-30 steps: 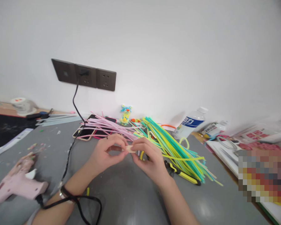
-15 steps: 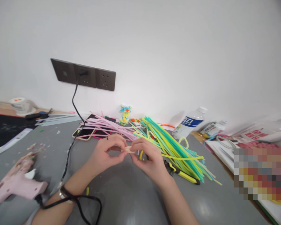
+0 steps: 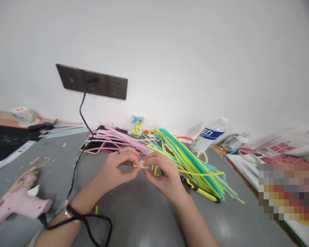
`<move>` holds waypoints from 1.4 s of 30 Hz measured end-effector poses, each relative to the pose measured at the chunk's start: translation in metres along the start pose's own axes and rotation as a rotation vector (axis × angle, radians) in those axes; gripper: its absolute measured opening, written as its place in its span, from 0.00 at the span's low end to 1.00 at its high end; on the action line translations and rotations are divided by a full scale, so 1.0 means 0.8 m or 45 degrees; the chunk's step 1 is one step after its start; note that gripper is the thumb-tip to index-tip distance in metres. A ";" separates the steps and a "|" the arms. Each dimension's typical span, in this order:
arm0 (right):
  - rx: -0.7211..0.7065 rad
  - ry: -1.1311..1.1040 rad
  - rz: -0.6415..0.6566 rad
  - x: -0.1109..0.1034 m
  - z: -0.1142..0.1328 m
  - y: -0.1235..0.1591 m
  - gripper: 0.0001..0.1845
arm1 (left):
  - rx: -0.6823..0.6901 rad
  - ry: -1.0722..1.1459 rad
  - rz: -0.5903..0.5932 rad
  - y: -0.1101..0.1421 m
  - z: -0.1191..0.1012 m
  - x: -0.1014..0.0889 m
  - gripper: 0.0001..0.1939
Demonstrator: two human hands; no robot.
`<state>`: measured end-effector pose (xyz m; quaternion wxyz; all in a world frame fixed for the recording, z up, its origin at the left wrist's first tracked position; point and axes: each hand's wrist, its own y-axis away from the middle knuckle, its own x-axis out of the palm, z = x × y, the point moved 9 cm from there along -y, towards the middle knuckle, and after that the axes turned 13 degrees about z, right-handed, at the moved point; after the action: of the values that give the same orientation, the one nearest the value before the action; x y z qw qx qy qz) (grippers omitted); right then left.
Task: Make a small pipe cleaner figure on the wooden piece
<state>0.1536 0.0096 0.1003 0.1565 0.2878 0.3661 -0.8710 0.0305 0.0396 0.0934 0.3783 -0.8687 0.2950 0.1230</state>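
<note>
My left hand point(image 3: 122, 165) and my right hand point(image 3: 163, 171) meet over the middle of the grey table. Between their fingertips they pinch a small pale peach piece point(image 3: 141, 165), possibly a short length of fuzzy stem; most of it is hidden by the fingers. Behind my left hand lies a bundle of pink pipe cleaners point(image 3: 123, 137) across two phones. Close to my right hand are yellow and teal pipe cleaners point(image 3: 193, 161) and yellow-black pliers point(image 3: 203, 193), partly covered by the hand.
A pink glue gun point(image 3: 20, 204) lies at the left; its black cord point(image 3: 78, 161) crosses my left forearm and runs to the wall socket point(image 3: 92, 80). A small pipe-cleaner figure point(image 3: 137, 126) stands at the wall. At right are a bottle point(image 3: 209, 133) and papers point(image 3: 243, 168).
Almost nothing differs. My left fingertips have shifted slightly on the pale piece, and a little more of it shows between the hands.
</note>
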 end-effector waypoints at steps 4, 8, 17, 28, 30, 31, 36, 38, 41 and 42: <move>-0.017 0.016 -0.001 0.000 0.002 0.000 0.13 | 0.000 0.004 -0.004 -0.001 -0.001 0.000 0.11; -0.023 0.021 0.008 0.001 0.003 -0.001 0.13 | -0.008 -0.002 -0.011 0.000 0.000 0.000 0.11; 0.009 0.028 0.005 0.001 0.001 -0.002 0.12 | -0.050 -0.007 -0.018 -0.001 0.003 0.000 0.09; -0.036 0.039 -0.118 -0.006 -0.004 0.003 0.29 | -0.051 -0.035 0.004 0.001 0.006 0.000 0.10; -0.008 0.044 -0.124 -0.006 -0.008 0.004 0.28 | -0.059 -0.033 0.015 0.002 0.007 0.001 0.10; -0.005 0.051 -0.108 -0.005 -0.008 0.004 0.26 | -0.062 -0.036 0.018 0.002 0.008 0.001 0.10; -0.009 0.042 -0.015 0.000 -0.005 0.001 0.14 | -0.064 -0.038 0.004 0.000 0.005 0.001 0.08; -0.009 0.056 0.005 0.000 -0.003 0.000 0.12 | -0.070 -0.024 -0.005 -0.001 0.004 0.000 0.08; -0.027 0.093 0.029 0.001 0.001 -0.001 0.10 | -0.075 -0.010 -0.009 -0.002 0.003 -0.001 0.08; -0.034 0.100 0.032 0.001 0.002 -0.001 0.11 | -0.075 -0.006 -0.014 -0.002 0.003 -0.001 0.07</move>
<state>0.1524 0.0090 0.1010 0.1569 0.3242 0.3799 -0.8521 0.0311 0.0427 0.0931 0.3540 -0.8808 0.2856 0.1314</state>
